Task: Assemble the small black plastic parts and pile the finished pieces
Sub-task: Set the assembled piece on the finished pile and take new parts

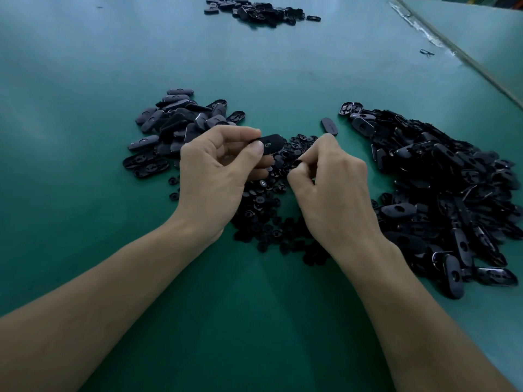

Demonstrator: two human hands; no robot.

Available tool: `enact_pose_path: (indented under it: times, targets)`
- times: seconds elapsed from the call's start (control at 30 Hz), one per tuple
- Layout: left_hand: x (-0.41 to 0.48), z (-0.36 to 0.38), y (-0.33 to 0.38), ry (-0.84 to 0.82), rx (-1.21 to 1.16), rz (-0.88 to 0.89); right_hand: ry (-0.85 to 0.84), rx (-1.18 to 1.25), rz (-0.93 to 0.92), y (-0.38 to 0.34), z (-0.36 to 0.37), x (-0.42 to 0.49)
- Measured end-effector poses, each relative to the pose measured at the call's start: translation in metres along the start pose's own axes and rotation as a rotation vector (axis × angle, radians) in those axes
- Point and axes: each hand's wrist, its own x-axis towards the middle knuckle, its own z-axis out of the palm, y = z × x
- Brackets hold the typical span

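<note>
At the centre of the frame the person is partway through joining one pair of parts. The left hand (215,171) is curled, with thumb and forefinger pinching one end of an oval black shell (273,142) held just above the green table (254,321). The right hand (334,188) is also curled, and its fingertips nip what looks like a small round insert (296,163) just below and right of the shell. The two pieces are close but appear not yet to touch.

Beneath and between the hands lies a heap of small round parts (266,219). At centre right a large heap of oval shells (441,179) spreads towards the frame edge, probably the unassembled stock. A smaller pile of ovals (175,123) sits left of centre, just beyond the left hand, and is likely the finished pieces, though this cannot be confirmed from here. A lone oval (329,126) lies between the two heaps, and another pile (260,9) sits far off at the top of the frame.

The step in hand seems to be seating the insert. The next move calls for lining the round piece up with the shell's hole and pressing it home — a small, precise push — then dropping the finished piece on the left-hand pile.
</note>
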Motion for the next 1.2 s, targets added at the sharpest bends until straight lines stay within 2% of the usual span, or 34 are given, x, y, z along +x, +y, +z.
enact_pose_path:
  times: [0.5, 0.97, 1.2]
  targets:
    - [-0.0018, 0.0012, -0.0001, -0.036, 0.011, 0.048, 0.049, 0.161, -0.136, -0.0053, 0.0056, -0.0036]
    - [-0.0023, 0.0014, 0.0004, -0.037, -0.008, 0.008, 0.089, 0.364, 0.025, -0.0030, 0.0032, -0.0001]
    - [-0.0023, 0.0008, 0.0010, -0.037, 0.013, 0.001, 0.071, 0.360, -0.006, 0.0004, -0.0014, -0.0023]
